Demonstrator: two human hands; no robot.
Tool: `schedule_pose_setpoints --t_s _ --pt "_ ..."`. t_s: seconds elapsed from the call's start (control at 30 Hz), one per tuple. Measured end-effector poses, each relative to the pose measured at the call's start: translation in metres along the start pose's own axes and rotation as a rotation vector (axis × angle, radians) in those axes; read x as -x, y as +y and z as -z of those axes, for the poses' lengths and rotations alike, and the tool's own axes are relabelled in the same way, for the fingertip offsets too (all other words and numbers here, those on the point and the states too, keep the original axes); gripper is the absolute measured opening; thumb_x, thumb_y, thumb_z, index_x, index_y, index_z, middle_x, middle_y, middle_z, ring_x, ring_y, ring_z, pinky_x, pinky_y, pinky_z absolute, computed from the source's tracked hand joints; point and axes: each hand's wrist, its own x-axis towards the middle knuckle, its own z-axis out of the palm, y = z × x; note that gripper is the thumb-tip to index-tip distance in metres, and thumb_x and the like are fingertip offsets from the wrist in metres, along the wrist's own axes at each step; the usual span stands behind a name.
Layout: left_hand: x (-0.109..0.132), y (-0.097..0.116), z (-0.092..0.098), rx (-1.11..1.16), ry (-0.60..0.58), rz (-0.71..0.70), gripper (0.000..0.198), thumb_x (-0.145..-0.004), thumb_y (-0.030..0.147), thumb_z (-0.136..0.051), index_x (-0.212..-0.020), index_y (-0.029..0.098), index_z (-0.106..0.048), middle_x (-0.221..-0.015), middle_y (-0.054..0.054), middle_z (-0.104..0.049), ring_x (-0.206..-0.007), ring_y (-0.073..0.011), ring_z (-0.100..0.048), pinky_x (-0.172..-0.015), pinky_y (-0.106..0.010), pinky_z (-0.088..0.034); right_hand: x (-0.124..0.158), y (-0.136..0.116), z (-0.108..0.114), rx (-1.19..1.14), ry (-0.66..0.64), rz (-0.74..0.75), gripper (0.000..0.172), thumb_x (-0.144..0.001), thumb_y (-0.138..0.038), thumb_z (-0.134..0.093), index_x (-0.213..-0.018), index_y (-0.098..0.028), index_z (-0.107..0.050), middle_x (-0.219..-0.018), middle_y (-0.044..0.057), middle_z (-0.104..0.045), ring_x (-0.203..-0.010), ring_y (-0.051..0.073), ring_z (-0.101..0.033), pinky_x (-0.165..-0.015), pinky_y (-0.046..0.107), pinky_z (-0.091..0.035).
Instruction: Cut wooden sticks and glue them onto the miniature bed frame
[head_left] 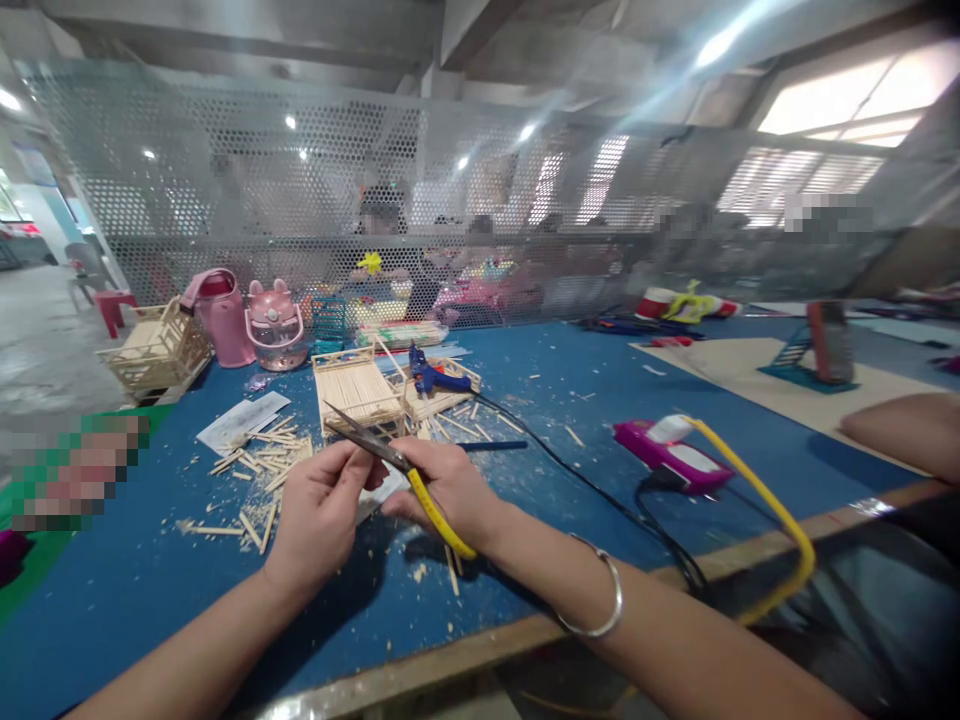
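My right hand [450, 490] is closed around the yellow-handled scissors [375, 443], whose blades point up and left. Close beside the blades, my left hand [319, 510] is closed in a pinch; what its fingers hold is too small to make out. Just beyond the hands sits a small structure of pale wooden sticks [358, 388]. A blue glue gun [439, 378] rests at its right side. Cut stick pieces [274, 450] and crumbs lie scattered to the left of it, near a white paper [241, 422].
On the blue table [555, 380], a pink bottle [225, 325] and a clear pink jug [276, 330] stand at the back left. A magenta power strip [675, 458] with a yellow cable lies right. Another person's arm [904, 432] rests at far right.
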Motion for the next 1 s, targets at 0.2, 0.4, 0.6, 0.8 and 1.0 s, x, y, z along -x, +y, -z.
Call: schedule_pose_setpoints --t_s 0.2,0.4,0.6,0.8,1.0 --pt "-0.004 0.002 -0.004 0.260 -0.005 0.149 0.032 -0.073 0.046 -0.064 -0.071 0.014 -0.063 -0.059 0.000 -0.059 -0.056 -0.0098 -0.052 -0.056 -0.020 -0.044 -0.003 -0.006 -0.003 -0.091 0.125 -0.098 0.056 -0.077 -0.069 -0.041 -0.088 -0.017 -0.057 -0.068 0.000 -0.056 -0.058 0.011 -0.050 -0.055 0.022 -0.040" --pt "-0.006 -0.002 -0.005 0.394 -0.006 0.202 0.037 -0.068 0.049 -0.068 -0.071 0.013 -0.061 -0.059 0.001 -0.056 -0.056 -0.0095 -0.051 -0.056 -0.021 -0.043 -0.005 -0.001 0.002 -0.049 0.129 -0.022 0.056 -0.075 -0.067 -0.048 -0.102 -0.018 -0.053 -0.086 0.004 -0.058 -0.074 0.016 -0.054 -0.068 0.028 -0.044" --pt "-0.007 -0.002 -0.002 0.219 0.031 0.077 0.032 -0.073 0.045 -0.063 -0.070 0.013 -0.062 -0.057 0.001 -0.055 -0.055 -0.0107 -0.050 -0.056 -0.023 -0.043 -0.004 0.004 0.004 0.054 0.039 0.045 0.065 -0.066 -0.064 -0.061 -0.109 -0.017 -0.050 -0.094 0.007 -0.056 -0.085 0.020 -0.052 -0.077 0.034 -0.043" --pt "-0.006 -0.007 0.003 0.043 0.016 -0.009 0.018 -0.080 0.030 -0.056 -0.074 0.015 -0.064 -0.061 0.000 -0.061 -0.057 -0.0117 -0.055 -0.057 -0.022 -0.045 -0.005 -0.004 0.005 0.090 0.034 0.070 0.066 -0.066 -0.067 -0.059 -0.108 -0.017 -0.049 -0.092 0.007 -0.055 -0.083 0.019 -0.051 -0.075 0.034 -0.043" --pt "-0.006 -0.007 0.011 -0.189 -0.053 -0.170 0.019 -0.084 0.021 -0.050 -0.078 0.017 -0.068 -0.062 0.000 -0.063 -0.060 -0.0120 -0.057 -0.058 -0.021 -0.044 -0.003 -0.007 0.006 0.117 0.019 0.053 0.070 -0.063 -0.070 -0.058 -0.107 -0.017 -0.051 -0.091 0.007 -0.056 -0.084 0.020 -0.052 -0.075 0.034 -0.043"
